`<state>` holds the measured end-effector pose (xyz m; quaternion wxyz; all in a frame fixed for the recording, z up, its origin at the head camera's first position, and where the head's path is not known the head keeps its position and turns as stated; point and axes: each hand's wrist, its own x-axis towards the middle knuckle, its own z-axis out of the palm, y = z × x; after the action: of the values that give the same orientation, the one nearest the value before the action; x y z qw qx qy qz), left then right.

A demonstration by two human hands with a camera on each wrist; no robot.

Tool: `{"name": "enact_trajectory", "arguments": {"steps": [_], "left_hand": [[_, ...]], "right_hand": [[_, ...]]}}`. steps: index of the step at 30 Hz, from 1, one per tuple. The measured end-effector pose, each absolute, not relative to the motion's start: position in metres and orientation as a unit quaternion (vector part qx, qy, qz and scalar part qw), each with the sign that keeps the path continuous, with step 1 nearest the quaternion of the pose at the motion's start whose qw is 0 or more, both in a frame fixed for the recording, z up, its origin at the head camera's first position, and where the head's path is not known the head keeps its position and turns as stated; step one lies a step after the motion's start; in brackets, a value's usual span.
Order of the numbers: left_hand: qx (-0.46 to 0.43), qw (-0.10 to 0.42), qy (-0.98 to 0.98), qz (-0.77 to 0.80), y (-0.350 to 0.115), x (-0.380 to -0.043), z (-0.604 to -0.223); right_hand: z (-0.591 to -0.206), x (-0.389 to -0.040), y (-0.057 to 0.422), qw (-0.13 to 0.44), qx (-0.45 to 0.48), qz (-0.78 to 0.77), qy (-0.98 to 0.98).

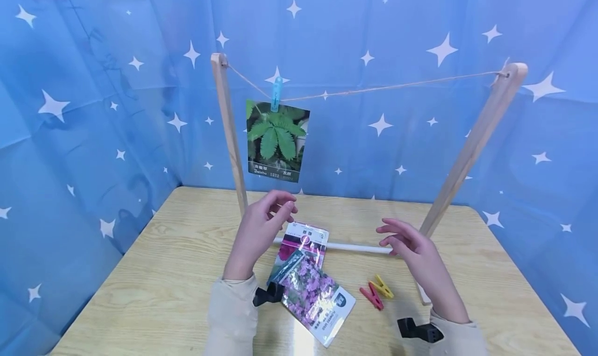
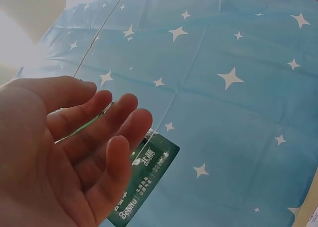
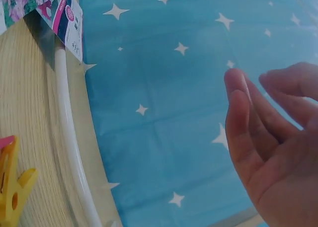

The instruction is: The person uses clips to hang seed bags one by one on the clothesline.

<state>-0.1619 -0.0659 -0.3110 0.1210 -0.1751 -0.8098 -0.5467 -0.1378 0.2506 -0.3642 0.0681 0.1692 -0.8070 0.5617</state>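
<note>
A seed packet with a green leaf picture [image 1: 277,143] hangs from the string [image 1: 374,87], held by a light blue clothespin [image 1: 276,94]. My left hand [image 1: 265,226], fingers loosely bent and holding nothing, is just below that packet. Under it on the table lie two more seed packets: a purple-flower one [image 1: 313,296] overlapping a magenta one [image 1: 306,242]. My right hand [image 1: 413,252] hovers with relaxed fingers near the right post, also holding nothing. Below and left of it lie a red clothespin [image 1: 372,296] and a yellow clothespin [image 1: 381,287], side by side.
Two wooden posts, the left one [image 1: 229,133] and the right one [image 1: 472,148], carry the string. A white rod [image 1: 357,248] runs low between them, behind the packets. The wooden table [image 1: 154,273] backs onto a blue star-patterned curtain [image 1: 345,148].
</note>
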Motion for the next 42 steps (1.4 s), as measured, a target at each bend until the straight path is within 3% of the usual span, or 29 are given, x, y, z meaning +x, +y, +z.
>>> {"name": "enact_trajectory", "arguments": {"steps": [14,26,30,36,42], "left_hand": [[-0.170,0.138,-0.813,-0.540,-0.063,-0.171,-0.317],[-0.142,0.142,-0.823,-0.532,-0.061,-0.195,-0.360],[-0.142,0.112,-0.834,-0.521,-0.062,-0.197,-0.366],[-0.151,0.010,-0.887,-0.437,-0.063,-0.199,-0.378],[-0.151,-0.052,-0.919,-0.360,-0.061,-0.199,-0.389]], "right_hand": [[-0.376,-0.144,0.258,0.027,0.148,0.543,-0.826],[-0.406,-0.159,0.268,-0.038,0.101,0.533,-0.839],[-0.413,-0.160,0.270,-0.056,0.081,0.500,-0.860],[-0.423,-0.162,0.269,-0.088,0.076,0.464,-0.878],[-0.435,-0.161,0.271,-0.099,0.071,0.478,-0.870]]}}
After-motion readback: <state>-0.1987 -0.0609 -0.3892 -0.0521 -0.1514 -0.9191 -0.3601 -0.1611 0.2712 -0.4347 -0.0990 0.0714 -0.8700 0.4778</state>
